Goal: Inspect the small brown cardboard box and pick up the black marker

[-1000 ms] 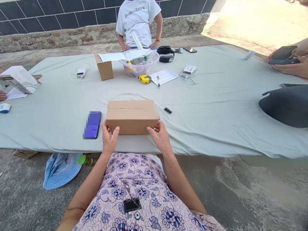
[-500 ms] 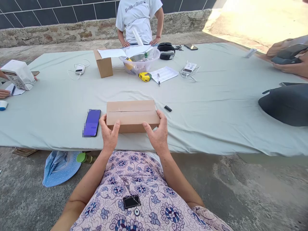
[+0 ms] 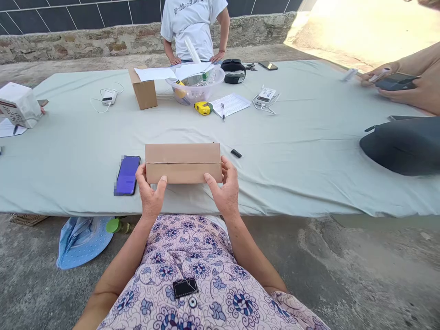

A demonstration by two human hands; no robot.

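A closed brown cardboard box (image 3: 183, 162) is tilted up toward me at the near edge of the cloth-covered table (image 3: 292, 151). My left hand (image 3: 150, 192) grips its left end, thumb on the front face. My right hand (image 3: 225, 188) grips its right end the same way. A phone with a purple screen (image 3: 127, 174) lies just left of the box, and a small black object (image 3: 235, 153) lies just right of it.
Across the table stand a smaller open box (image 3: 143, 91), a clear bowl of items (image 3: 194, 85), a yellow tape measure (image 3: 202, 108), papers and power banks. A person in a white shirt (image 3: 192, 25) stands opposite. Another person's hands (image 3: 409, 87) hold a phone at right; a dark bag (image 3: 402, 144) lies there.
Both hands closed round the box ends and tipped it up off the cloth toward me, so its top face now looks at the camera.
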